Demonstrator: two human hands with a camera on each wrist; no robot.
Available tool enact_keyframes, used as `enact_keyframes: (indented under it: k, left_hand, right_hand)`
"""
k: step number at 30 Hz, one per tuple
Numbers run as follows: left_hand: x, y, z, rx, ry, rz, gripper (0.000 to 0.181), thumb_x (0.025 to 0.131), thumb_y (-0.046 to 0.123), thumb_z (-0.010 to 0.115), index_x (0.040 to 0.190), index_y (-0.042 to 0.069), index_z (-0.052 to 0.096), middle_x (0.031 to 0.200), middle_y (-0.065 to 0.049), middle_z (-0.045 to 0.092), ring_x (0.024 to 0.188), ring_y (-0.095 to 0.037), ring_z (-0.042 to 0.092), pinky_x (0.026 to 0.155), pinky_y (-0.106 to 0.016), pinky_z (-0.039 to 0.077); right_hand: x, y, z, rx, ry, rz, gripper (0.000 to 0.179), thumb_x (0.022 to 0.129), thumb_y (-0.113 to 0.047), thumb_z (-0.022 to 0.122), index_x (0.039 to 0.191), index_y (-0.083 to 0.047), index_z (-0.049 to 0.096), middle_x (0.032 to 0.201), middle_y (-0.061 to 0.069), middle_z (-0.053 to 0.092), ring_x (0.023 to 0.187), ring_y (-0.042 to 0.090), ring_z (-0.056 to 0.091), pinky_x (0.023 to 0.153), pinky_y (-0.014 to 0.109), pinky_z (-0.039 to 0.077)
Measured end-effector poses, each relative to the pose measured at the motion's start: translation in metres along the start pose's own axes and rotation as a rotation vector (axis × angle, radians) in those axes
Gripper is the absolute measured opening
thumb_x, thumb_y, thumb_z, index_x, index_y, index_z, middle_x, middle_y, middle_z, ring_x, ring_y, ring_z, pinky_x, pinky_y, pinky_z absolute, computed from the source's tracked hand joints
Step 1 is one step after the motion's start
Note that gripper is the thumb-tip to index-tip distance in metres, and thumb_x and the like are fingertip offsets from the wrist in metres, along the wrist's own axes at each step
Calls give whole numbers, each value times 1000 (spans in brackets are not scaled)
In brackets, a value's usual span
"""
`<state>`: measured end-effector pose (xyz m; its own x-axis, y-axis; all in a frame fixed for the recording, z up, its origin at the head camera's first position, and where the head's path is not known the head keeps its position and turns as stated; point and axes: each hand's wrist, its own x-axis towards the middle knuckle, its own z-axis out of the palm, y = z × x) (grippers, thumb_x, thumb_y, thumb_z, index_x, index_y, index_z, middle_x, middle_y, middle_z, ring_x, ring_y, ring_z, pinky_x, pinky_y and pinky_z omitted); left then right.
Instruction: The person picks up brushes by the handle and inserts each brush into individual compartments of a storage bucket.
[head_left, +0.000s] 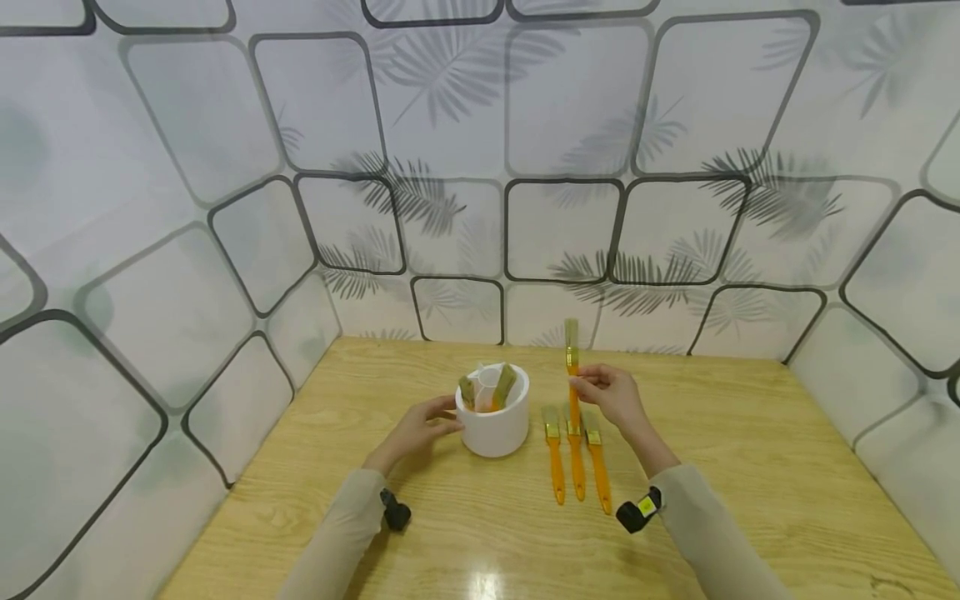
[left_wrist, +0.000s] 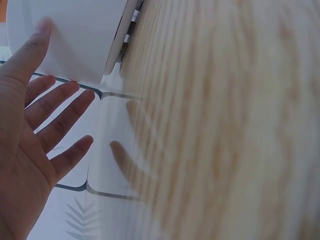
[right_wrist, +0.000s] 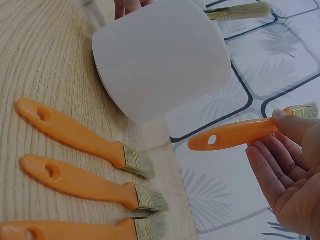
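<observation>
My right hand [head_left: 611, 395] pinches an orange-handled paintbrush [head_left: 572, 358] near its metal band. That brush stands upright, bristles up, above the table; in the right wrist view its handle end with a hole points toward the white round holder [head_left: 495, 429]. Fingers of my left hand [head_left: 420, 429] rest against the holder's left side, straight and spread, the thumb on its wall in the left wrist view. Inside the holder, brushes [head_left: 504, 387] stand bristles up around dividers. Three more paintbrushes [head_left: 576, 467] lie side by side on the table, bristles pointing away from me.
The wooden table [head_left: 450, 533] meets patterned fabric walls [head_left: 457, 225] at the back and both sides. A black wrist camera [head_left: 395, 510] sits on the left sleeve and another camera [head_left: 637, 510] on the right one. The lying brushes are just right of the holder.
</observation>
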<state>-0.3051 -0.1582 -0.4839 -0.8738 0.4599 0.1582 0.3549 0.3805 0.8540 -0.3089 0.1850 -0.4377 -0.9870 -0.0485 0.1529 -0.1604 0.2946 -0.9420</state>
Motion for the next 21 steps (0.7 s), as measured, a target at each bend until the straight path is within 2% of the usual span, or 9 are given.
enact_keyframes:
  k: [7, 16, 21]
  left_hand:
    - [0, -1, 0, 1, -8, -10, 52, 87, 17, 65, 133, 1, 48, 128, -20, 54, 112, -43, 53, 94, -50, 45]
    - [-1, 0, 0, 1, -15, -22, 52, 88, 18, 65, 134, 2, 47, 129, -19, 54, 113, -42, 53, 95, -51, 45]
    - [-1, 1, 0, 3, -14, -17, 51, 88, 17, 65, 134, 2, 47, 129, -19, 54, 113, -42, 53, 94, -50, 46]
  right_hand:
    - [1, -1, 4, 25, 2, 4, 35, 86, -20, 67, 108, 7, 60, 89, 9, 66, 73, 7, 64, 70, 25, 57]
    - [1, -8, 8, 41, 12, 7, 34, 86, -19, 67, 109, 6, 61, 89, 11, 66, 81, 22, 66, 68, 23, 56]
    - [2, -6, 9, 51, 5, -1, 35, 86, -19, 67, 109, 7, 61, 89, 11, 66, 76, 13, 65, 69, 26, 57]
